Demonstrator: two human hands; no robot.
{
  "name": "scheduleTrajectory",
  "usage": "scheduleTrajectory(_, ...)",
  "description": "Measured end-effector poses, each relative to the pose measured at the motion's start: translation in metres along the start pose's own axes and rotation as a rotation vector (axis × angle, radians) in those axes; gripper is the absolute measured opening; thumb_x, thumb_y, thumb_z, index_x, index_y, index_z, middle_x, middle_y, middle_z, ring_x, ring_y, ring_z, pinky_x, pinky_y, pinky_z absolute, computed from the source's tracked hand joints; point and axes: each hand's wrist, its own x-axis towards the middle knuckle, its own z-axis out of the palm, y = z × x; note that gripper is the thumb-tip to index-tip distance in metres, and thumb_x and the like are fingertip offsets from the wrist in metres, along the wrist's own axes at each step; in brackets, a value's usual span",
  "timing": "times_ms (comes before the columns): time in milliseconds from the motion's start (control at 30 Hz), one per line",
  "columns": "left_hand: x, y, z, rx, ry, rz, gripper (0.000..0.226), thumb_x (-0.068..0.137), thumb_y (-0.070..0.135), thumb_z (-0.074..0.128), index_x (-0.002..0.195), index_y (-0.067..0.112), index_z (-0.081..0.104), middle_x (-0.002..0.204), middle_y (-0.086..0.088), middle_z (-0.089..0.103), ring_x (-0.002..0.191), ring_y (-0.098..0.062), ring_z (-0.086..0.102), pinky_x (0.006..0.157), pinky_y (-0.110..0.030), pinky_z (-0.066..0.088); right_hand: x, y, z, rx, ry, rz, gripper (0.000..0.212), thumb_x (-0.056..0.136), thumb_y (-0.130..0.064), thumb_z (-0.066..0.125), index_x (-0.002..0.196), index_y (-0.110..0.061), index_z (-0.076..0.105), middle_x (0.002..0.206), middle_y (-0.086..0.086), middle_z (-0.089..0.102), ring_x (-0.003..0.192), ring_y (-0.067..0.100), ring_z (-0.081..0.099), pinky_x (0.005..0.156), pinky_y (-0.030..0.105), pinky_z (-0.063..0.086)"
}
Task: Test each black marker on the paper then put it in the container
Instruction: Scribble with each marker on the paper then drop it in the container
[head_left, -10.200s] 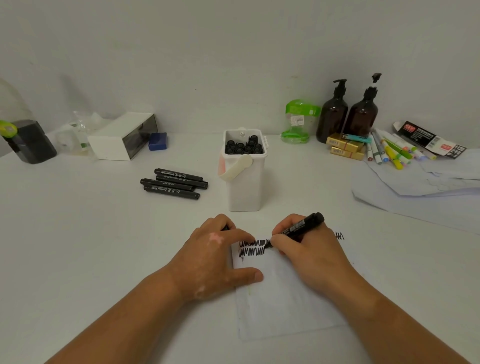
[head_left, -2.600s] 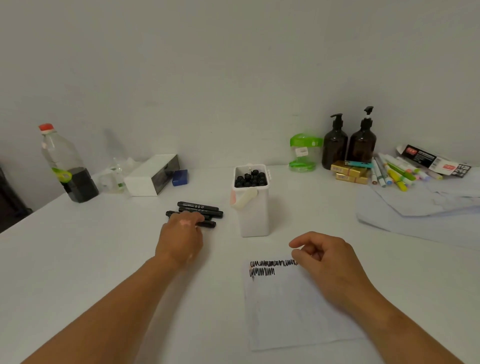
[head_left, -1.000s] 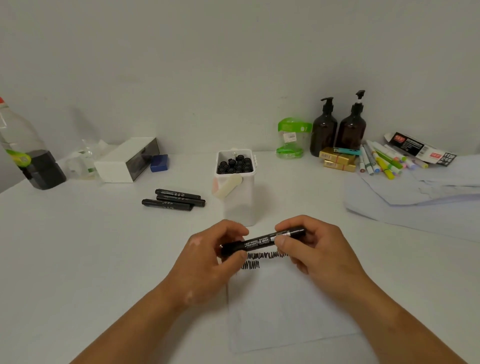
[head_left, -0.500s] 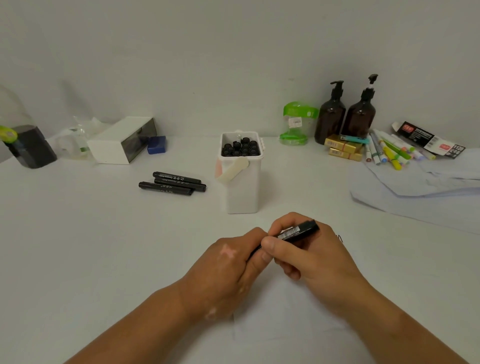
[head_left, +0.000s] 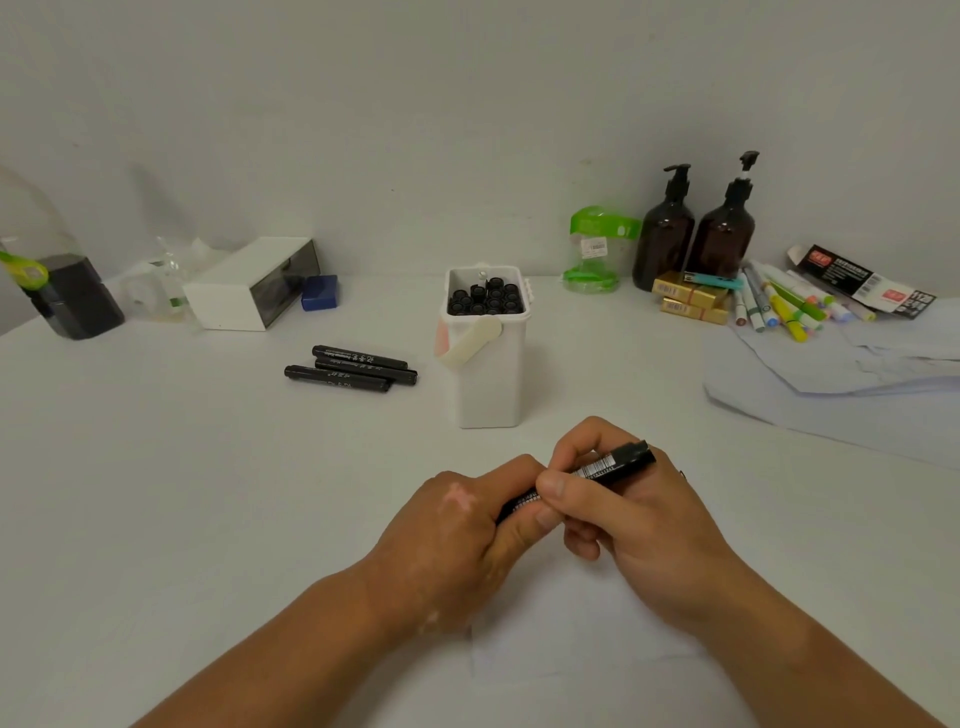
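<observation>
Both hands hold one black marker (head_left: 608, 467) low over the white paper (head_left: 582, 618). My right hand (head_left: 639, 525) pinches its barrel between thumb and fingers, the rear end pointing up and right. My left hand (head_left: 467, 530) is curled round the marker's front end, which it hides, so I cannot tell whether the cap is on. The scribbles on the paper are covered by the hands. Three more black markers (head_left: 348, 366) lie side by side to the left of the white container (head_left: 488, 384), which stands behind the hands with several black markers upright inside.
At the back left stand a bottle of dark liquid (head_left: 57, 280), a white box (head_left: 254, 283) and a blue block (head_left: 319, 292). At the back right are a green jar (head_left: 595, 249), two brown pump bottles (head_left: 696, 228), gold boxes (head_left: 688, 301), coloured pens (head_left: 779, 306) and loose paper sheets (head_left: 852, 384).
My left hand fetched a fourth marker from the pile, brought it over the paper, and both hands took hold of it. In the last half second the hands barely moved.
</observation>
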Motion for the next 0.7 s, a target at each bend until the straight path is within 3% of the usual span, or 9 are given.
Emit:
scheduleTrajectory(133, -0.001, -0.009, 0.004, 0.003, -0.014, -0.040, 0.041, 0.092, 0.065, 0.048, 0.115, 0.031, 0.050, 0.064, 0.010, 0.048, 0.057, -0.010, 0.046, 0.055, -0.013, 0.032, 0.004, 0.001, -0.003, -0.024, 0.157, -0.057, 0.021, 0.068, -0.034, 0.075, 0.073, -0.017, 0.064, 0.054, -0.001, 0.051, 0.047, 0.014, 0.044, 0.044, 0.026, 0.038)
scheduleTrajectory(267, -0.001, -0.027, -0.002, 0.111, 0.106, -0.113, 0.054, 0.077, 0.061, 0.071, 0.119, 0.030, 0.059, 0.082, 0.019, 0.050, 0.078, 0.006, 0.050, 0.068, -0.003, 0.035, 0.011, 0.000, -0.031, 0.172, 0.395, -0.049, 0.012, 0.067, -0.020, 0.071, 0.078, -0.016, 0.075, 0.048, 0.000, 0.044, 0.042, 0.012, 0.037, 0.041, 0.024, 0.028)
scheduleTrajectory(333, -0.001, -0.033, -0.005, 0.154, 0.073, -0.140, 0.055, 0.074, 0.060, 0.075, 0.119, 0.032, 0.063, 0.095, 0.024, 0.048, 0.090, 0.014, 0.048, 0.075, 0.000, 0.035, 0.011, 0.001, -0.041, 0.159, 0.381, 0.016, 0.022, 0.074, -0.021, 0.063, 0.087, -0.014, 0.080, 0.055, 0.008, 0.057, 0.047, 0.015, 0.048, 0.040, 0.026, 0.036)
scheduleTrajectory(433, -0.003, -0.037, -0.002, 0.160, -0.045, -0.216, 0.067, 0.069, 0.069, 0.073, 0.128, 0.039, 0.058, 0.108, 0.026, 0.043, 0.103, 0.007, 0.047, 0.086, -0.005, 0.035, 0.011, 0.005, -0.037, 0.063, 0.310, 0.118, 0.025, 0.075, -0.025, 0.061, 0.086, -0.014, 0.081, 0.067, 0.014, 0.070, 0.055, 0.018, 0.059, 0.043, 0.026, 0.044)
scheduleTrajectory(567, -0.003, -0.037, 0.002, 0.206, -0.099, -0.231, 0.068, 0.069, 0.071, 0.072, 0.129, 0.040, 0.061, 0.110, 0.018, 0.045, 0.107, -0.003, 0.045, 0.096, -0.019, 0.040, 0.011, 0.015, -0.021, -0.285, 0.285, 0.171, 0.009, 0.072, -0.029, 0.073, 0.080, -0.025, 0.076, 0.061, 0.000, 0.070, 0.049, 0.011, 0.057, 0.046, 0.026, 0.044)
scheduleTrajectory(700, -0.004, -0.038, 0.002, 0.223, -0.115, -0.247, 0.066, 0.071, 0.072, 0.069, 0.129, 0.042, 0.061, 0.110, 0.017, 0.044, 0.107, -0.005, 0.043, 0.097, -0.021, 0.039, 0.011, 0.022, -0.018, -0.512, 0.277, 0.193, 0.007, 0.077, -0.031, 0.074, 0.081, -0.037, 0.075, 0.066, -0.008, 0.073, 0.052, 0.002, 0.060, 0.057, 0.023, 0.046)
